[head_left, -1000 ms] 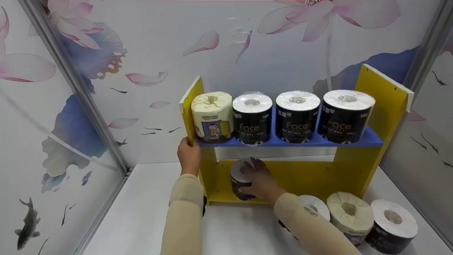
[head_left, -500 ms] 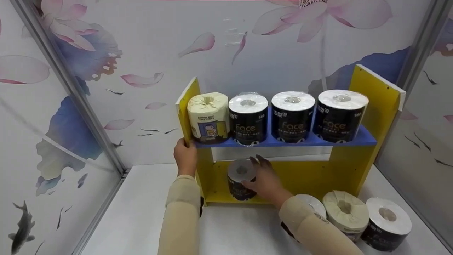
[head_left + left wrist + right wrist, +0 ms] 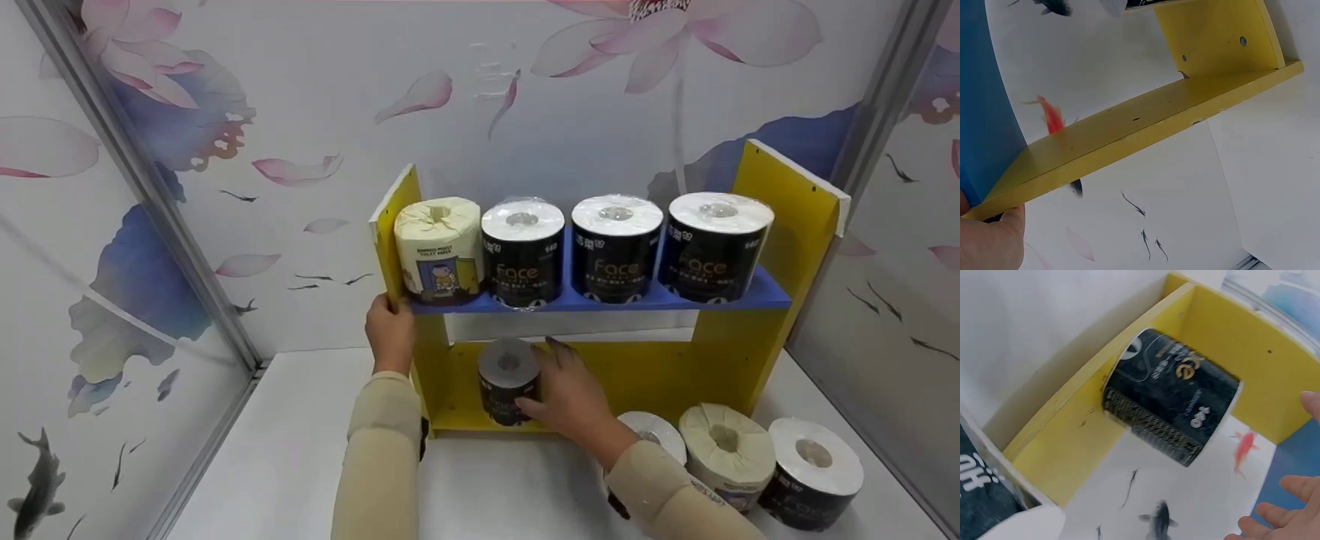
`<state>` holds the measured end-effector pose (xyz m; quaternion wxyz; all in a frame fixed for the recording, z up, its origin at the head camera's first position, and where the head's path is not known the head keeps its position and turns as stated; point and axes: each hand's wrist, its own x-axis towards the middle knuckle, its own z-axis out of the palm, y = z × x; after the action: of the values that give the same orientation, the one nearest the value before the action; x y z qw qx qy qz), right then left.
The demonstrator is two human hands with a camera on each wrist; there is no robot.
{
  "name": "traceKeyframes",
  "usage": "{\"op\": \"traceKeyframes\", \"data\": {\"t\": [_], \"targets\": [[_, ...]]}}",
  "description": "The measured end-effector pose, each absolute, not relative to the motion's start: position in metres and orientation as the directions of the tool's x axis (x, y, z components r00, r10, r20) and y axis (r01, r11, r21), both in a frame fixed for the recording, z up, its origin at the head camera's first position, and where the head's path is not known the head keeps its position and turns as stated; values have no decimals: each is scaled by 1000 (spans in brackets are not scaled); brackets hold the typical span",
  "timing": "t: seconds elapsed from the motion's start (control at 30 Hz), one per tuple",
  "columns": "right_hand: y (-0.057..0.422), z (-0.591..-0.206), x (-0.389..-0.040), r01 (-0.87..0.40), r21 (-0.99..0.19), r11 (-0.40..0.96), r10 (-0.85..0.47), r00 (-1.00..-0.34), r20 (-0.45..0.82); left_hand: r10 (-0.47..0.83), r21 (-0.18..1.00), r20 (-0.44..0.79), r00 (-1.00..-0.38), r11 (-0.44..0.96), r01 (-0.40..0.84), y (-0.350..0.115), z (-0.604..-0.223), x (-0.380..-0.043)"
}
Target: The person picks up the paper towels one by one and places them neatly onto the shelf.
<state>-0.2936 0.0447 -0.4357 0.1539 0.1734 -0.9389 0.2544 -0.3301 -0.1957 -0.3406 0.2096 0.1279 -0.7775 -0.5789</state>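
Note:
A small yellow shelf [image 3: 787, 187] with a blue middle board stands on the white table. My left hand [image 3: 391, 334] grips its left side panel, just below the blue board; in the left wrist view the thumb [image 3: 1012, 222] lies at the panel edge. A black-labelled toilet roll [image 3: 506, 379] stands upright on the yellow bottom level, left of the middle. Beside its right side is my right hand [image 3: 576, 390], fingers spread. In the right wrist view those fingers [image 3: 1275, 516] hold nothing and are apart from the roll [image 3: 1174, 396].
The blue board carries a cream-wrapped roll [image 3: 439, 255] at the left and three black-labelled rolls [image 3: 616, 251]. On the table at front right stand a roll [image 3: 649, 427] partly behind my right arm, a cream-wrapped roll [image 3: 727, 450] and a black-labelled roll [image 3: 814, 476]. A printed wall [image 3: 337, 90] rises behind.
My right hand has let go of the roll on the bottom level and drawn back to its right. The roll stays in place and the left hand keeps its grip. The head view has shifted slightly.

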Motion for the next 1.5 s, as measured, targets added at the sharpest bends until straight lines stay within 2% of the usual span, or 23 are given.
{"op": "traceKeyframes", "data": {"t": [0.57, 0.9, 1.13, 1.3, 1.5], "targets": [[58, -434, -259, -403, -446, 799, -235, -892, 385, -444, 954, 167, -880, 300, 30, -195, -340, -330], [75, -444, -252, -426, -393, 815, -259, -874, 412, -441, 950, 180, -879, 311, 38, -197, -342, -331], [86, -449, -248, -364, -427, 828, -227, -914, 338, -442, 946, 186, -877, 322, 38, -197, -342, -330], [94, -453, -246, -321, -438, 840, -217, -938, 271, -432, 956, 145, -890, 292, 14, -197, -343, -330], [105, -460, -246, -318, -429, 845, -216, -938, 270, -428, 958, 146, -892, 286, 20, -196, -342, -329]]}}
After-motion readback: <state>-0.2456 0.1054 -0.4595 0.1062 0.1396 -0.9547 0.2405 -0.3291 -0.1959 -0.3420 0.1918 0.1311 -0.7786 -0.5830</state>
